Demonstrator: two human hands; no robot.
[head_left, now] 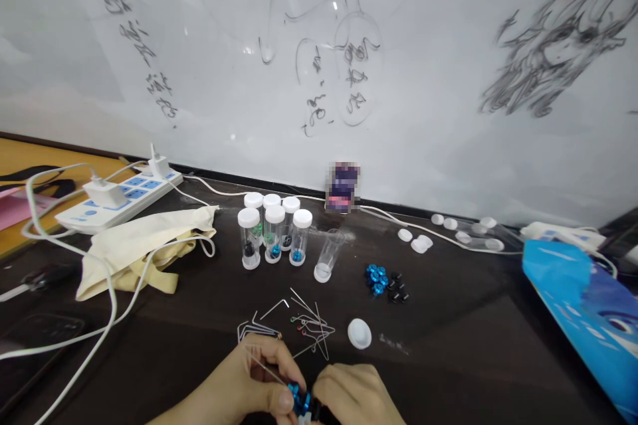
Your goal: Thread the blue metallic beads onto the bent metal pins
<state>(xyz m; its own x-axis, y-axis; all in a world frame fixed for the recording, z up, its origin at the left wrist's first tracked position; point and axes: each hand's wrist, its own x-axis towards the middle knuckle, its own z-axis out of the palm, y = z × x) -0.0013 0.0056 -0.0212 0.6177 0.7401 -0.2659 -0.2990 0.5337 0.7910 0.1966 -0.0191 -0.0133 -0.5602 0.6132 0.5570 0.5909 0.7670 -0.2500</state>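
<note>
From where I stand, both hands are close together at the near edge of the table. The left hand (252, 382) has thumb and fingers clamped on a blue piece (300, 401), low in front of the person, and a thin rod (268, 370) slants across that hand toward it. The right hand (356, 395) is curled up just beside the piece, by something dark; I can't tell whether its fingers grip that or only rest against it. For work this small, I'd keep the left pinch firm and still, let the right fingers make the fine movements, and keep the rod lined up rather than levered sideways. The piece looks smooth, so it could well slip if turned fast. Staying low over the table would help catch a drop. I'd also keep the elbows clear of the white cap (359, 334), the keys (259, 331) and the black screws (398, 289) beyond.
</note>
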